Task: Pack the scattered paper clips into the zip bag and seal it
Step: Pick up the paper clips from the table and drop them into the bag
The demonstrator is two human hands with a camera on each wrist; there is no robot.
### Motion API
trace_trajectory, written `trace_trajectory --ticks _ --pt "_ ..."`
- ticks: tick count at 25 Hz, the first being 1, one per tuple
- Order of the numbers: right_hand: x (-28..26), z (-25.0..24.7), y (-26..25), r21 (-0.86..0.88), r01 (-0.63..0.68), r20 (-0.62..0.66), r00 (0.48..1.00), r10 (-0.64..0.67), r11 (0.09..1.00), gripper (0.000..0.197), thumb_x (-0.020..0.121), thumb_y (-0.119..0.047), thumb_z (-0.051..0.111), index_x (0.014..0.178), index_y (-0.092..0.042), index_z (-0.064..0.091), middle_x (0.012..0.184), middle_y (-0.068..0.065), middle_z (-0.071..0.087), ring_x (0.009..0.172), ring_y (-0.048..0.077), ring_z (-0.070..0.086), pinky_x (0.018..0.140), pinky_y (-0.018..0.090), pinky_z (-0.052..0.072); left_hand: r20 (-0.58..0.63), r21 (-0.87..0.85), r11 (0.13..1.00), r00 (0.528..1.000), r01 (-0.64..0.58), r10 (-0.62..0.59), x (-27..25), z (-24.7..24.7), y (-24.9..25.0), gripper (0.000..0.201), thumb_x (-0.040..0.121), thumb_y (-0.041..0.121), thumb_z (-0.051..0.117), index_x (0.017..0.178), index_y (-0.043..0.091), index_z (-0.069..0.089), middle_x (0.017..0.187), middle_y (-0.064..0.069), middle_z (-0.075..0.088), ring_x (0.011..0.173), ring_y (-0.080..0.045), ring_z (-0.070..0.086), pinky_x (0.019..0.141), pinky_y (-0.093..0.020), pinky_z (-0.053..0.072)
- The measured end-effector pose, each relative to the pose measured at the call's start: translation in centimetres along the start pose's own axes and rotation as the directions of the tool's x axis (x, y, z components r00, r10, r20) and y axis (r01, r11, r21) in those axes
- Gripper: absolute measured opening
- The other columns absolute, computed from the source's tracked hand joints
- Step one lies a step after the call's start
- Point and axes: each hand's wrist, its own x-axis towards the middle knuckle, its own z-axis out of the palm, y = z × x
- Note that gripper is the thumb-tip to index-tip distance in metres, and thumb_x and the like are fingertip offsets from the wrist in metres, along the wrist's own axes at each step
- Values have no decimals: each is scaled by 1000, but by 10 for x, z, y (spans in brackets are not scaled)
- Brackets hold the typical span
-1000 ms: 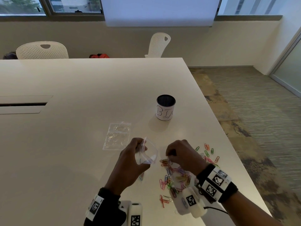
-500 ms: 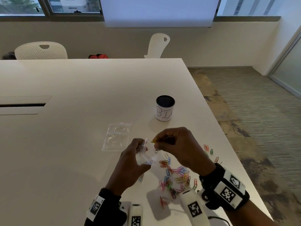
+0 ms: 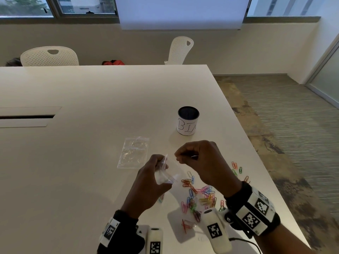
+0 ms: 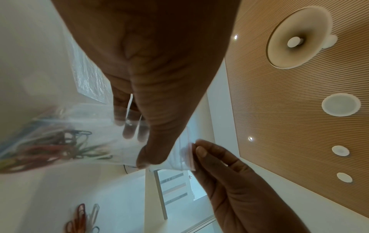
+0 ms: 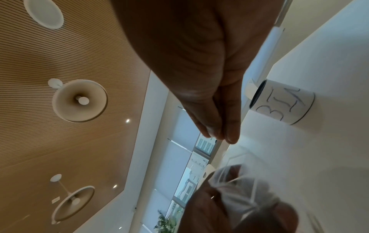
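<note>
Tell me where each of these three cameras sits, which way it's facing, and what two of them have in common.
Head: worn on the head, looking forward and down at the table; shows the left hand, the right hand and both wrist bands.
Left wrist: looks along the left hand, tilted up toward the ceiling; shows its thumb and fingers on the zip bag, plus the right hand's fingertips.
Right wrist: looks along the right hand's pressed-together fingers, toward ceiling and windows; the left hand shows below.
Shared: head and right wrist both see the cup marked BIN.
</note>
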Motion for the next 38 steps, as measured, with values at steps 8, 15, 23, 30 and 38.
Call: trace_trajectory --ticks 8,15,23,30,38 --pt "-21 6 54 -454 -113 434 838 331 884 96 69 -53 87 149 -20 45 146 -5 46 127 11 45 106 33 48 -26 -12 1000 1000 14 -15 -2 -3 -5 63 74 15 90 124 28 53 110 15 67 109 -3 65 85 -7 45" --pt "-36 28 58 -540 -5 430 858 281 842 89 69 -63 82 139 -23 44 137 -4 43 122 14 45 103 33 49 -27 -11 1000 999 19 -19 -3 -3 -5 64 74 15 90 124 28 53 110 14 67 109 -5 66 84 -13 49" --pt "-33 26 56 -459 -25 390 892 227 888 22 98 -19 65 120 -20 68 131 2 57 108 14 61 91 22 53 -35 -3 1000 999 12 -12 -1 -2 -6 63 75 16 90 125 28 53 110 15 67 107 -4 65 84 -10 46" --pt "-38 28 53 -553 77 438 874 210 830 40 93 -34 70 131 -27 61 134 1 55 117 19 56 96 29 53 -30 -2 1000 999 14 -14 0 -1 -5 62 77 21 90 126 26 53 111 14 67 108 -3 65 83 -4 45" --pt "-41 33 52 -573 155 407 906 116 805 13 101 -14 60 111 -12 68 106 6 65 85 13 62 76 22 53 -21 -11 1000 1000 23 -23 -1 -1 -4 63 75 15 90 126 26 53 112 13 67 109 -5 65 82 -5 45"
